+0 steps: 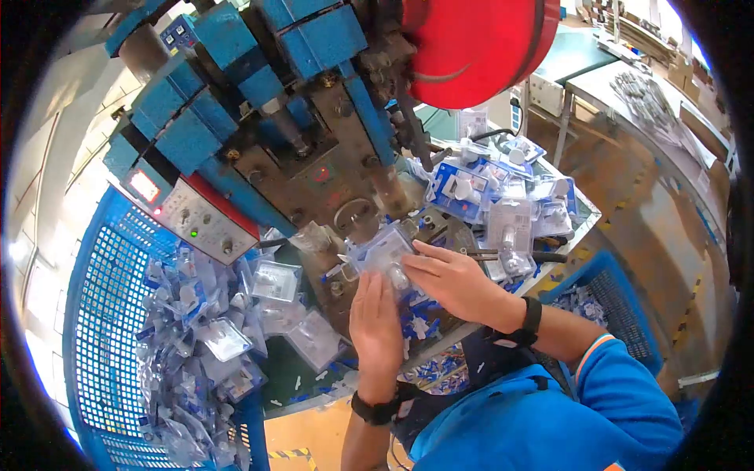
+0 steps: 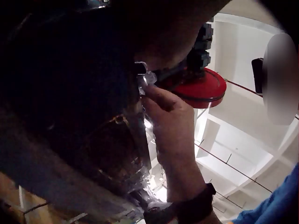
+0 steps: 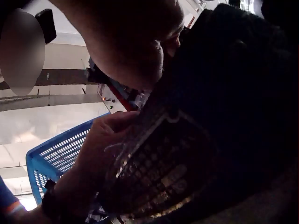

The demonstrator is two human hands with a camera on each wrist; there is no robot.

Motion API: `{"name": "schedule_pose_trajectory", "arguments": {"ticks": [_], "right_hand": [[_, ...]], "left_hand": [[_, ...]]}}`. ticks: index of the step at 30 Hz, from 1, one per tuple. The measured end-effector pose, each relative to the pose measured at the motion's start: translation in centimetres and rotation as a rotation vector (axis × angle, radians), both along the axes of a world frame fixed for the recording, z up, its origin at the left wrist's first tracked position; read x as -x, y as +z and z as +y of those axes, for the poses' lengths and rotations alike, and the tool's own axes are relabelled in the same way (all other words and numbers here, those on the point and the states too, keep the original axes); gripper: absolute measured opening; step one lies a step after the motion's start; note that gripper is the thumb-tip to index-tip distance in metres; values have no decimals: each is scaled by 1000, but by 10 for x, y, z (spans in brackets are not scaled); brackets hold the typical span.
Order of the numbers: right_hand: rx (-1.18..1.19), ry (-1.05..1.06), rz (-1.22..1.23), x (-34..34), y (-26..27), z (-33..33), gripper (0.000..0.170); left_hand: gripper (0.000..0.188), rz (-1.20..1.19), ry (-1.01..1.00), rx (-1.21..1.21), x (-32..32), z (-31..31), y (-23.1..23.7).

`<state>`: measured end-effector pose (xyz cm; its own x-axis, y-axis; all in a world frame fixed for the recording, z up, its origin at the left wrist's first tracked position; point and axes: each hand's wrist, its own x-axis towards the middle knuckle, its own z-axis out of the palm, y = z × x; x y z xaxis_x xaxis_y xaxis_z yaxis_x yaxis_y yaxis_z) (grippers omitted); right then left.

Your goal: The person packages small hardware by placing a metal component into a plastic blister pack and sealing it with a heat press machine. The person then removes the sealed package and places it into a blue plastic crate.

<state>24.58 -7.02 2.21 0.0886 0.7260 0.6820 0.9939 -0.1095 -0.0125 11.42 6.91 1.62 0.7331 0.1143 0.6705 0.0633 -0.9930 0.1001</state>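
Observation:
A clear plastic blister pack (image 1: pixel 385 253) with a small clear part inside lies at the bed of the blue press (image 1: pixel 314 149). My left hand (image 1: pixel 375 322) is at its near left edge, fingers pointing up along it, thumb hidden in the head view. From the right, my right hand (image 1: pixel 459 282) holds the pack's other side, fingertips on the plastic. In the left wrist view the right hand (image 2: pixel 170 121) pinches a clear bit of plastic between thumb and fingers. The right wrist view shows the left hand (image 3: pixel 100 140) in shadow, its fingertips partly hidden.
At the left, a blue basket (image 1: pixel 98 330) holds many clear packs (image 1: pixel 196 353). Packs with blue cards (image 1: pixel 459 188) are heaped to the right of the press. Small blue and white pieces (image 1: pixel 420 318) lie before me. A control box (image 1: pixel 200 224) and red wheel (image 1: pixel 483 47) flank the press.

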Motion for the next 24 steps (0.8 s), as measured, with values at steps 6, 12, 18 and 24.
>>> {"name": "schedule_pose_trajectory", "arguments": {"ticks": [6,12,18,24], "right_hand": [[-233,191,20,33,20,-32,22],[-416,220,533,66,40,-29,52],[-183,328,1245,69,22,-34,54],[-120,370,1098,68,28,-45,53]], "left_hand": [[55,-150,-51,211,25,-35,-1],[44,-662,-667,1708,40,-70,-26],[45,-402,-702,1862,67,-80,-25],[56,-294,-542,1749,97,-49,-8]]}}
